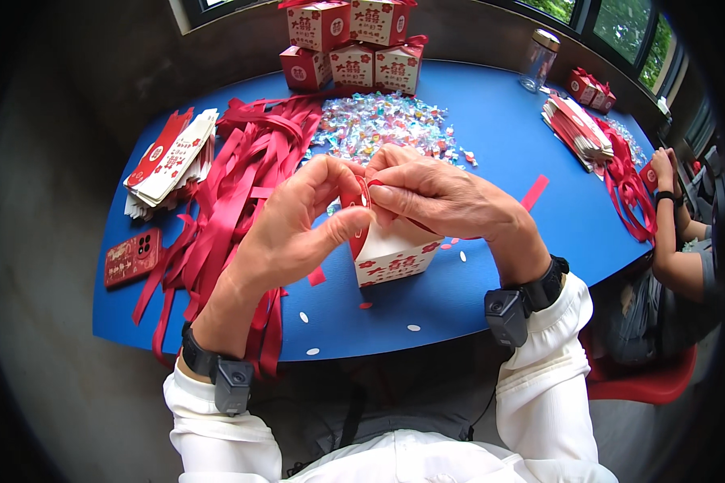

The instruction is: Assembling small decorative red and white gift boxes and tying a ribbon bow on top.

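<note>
A small white and red paper gift box [399, 256] with red flower prints stands on the blue table in front of me. Both hands meet over its top. My left hand [310, 205] is closed, with thumb and fingers at the red top flap [351, 193]. Against it, my right hand [427, 189] pinches the edge of the same top, thumb and forefinger together. A length of red ribbon [534, 193] shows beyond my right wrist, and a short red end [316, 276] shows left of the box. My fingers hide how ribbon and flap meet.
Red ribbons [234, 185], flat unfolded boxes [173, 161] and a red phone [133, 258] lie left. Wrapped candies [383, 125] are heaped behind my hands, before stacked finished boxes [354, 60]. A glass jar [539, 60] stands far right; another person's arm [666, 217] rests nearby.
</note>
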### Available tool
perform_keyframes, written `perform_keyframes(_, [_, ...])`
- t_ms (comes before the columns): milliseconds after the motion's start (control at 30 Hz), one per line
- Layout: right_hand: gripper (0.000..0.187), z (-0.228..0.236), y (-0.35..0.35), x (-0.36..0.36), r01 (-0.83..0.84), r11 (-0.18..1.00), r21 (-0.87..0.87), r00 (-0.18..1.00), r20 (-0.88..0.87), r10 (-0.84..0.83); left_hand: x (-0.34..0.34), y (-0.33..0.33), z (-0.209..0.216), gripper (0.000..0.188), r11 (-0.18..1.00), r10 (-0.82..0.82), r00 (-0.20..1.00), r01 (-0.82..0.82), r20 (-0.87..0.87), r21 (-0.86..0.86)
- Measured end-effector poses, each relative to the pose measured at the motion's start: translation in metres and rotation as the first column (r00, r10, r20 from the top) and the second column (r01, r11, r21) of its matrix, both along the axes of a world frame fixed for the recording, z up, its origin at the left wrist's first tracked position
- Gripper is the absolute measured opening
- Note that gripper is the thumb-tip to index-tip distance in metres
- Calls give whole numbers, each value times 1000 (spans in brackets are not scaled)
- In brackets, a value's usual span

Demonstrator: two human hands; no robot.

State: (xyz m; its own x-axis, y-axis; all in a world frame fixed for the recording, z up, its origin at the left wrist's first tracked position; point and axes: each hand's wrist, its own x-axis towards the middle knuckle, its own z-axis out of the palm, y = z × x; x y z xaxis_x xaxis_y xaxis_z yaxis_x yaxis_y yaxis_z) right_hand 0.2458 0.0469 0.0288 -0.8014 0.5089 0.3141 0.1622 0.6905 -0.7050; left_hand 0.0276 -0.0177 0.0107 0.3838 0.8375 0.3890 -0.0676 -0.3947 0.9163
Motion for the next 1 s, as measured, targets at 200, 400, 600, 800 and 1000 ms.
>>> perform_keyframes(200, [34,-4,4,1,1,994,113,999,35,-5,1,-1,2,16,995,96,994,-94,-49,38])
perform_keyframes(400, [31,-3,3,1,-1,987,158,998,57,-8,11,-9,4,8,919,332,932,-286,-143,272])
perform_keyframes(600, [28,-6,3,0,4,984,178,999,48,-13,12,-5,-2,10,776,472,853,-282,-222,565])
perform_keyframes(800, [27,-3,4,1,-53,990,129,999,13,51,11,-6,-4,10,823,420,889,-288,-183,490])
perform_keyframes(1000, [28,-6,3,0,-22,990,139,1000,-15,24,11,-8,1,12,915,316,941,-269,-121,302])
